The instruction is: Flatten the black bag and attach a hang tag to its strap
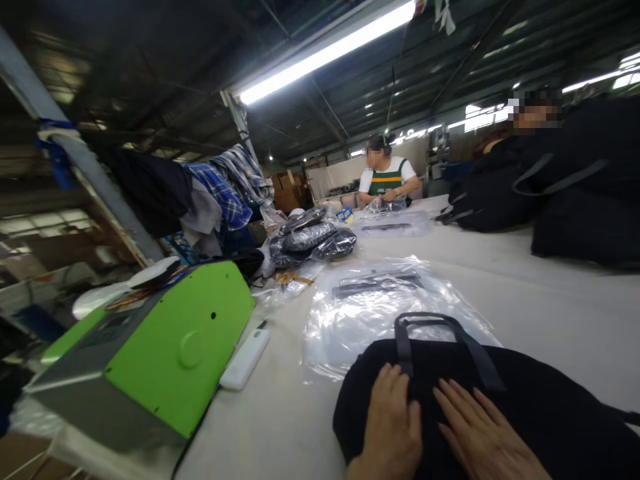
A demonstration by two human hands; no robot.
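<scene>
A black fabric bag [540, 407] with grey handle straps [440, 333] lies flat on the white table [550, 300] right in front of me. My left hand [393, 427] rests palm down on the bag, fingers curled at the base of one strap. Beside it my right hand [480, 430] presses flat on the bag with its fingers spread. Neither hand grips anything. Just beyond the bag lies a stack of clear plastic bags [370, 307].
A green and grey machine [150, 347] stands at my left, a white device [245, 359] beside it. Wrapped dark bags [313, 241] lie farther back. Black bags [560, 193] pile up at the right. Two other people work across the table; clothes hang at the left.
</scene>
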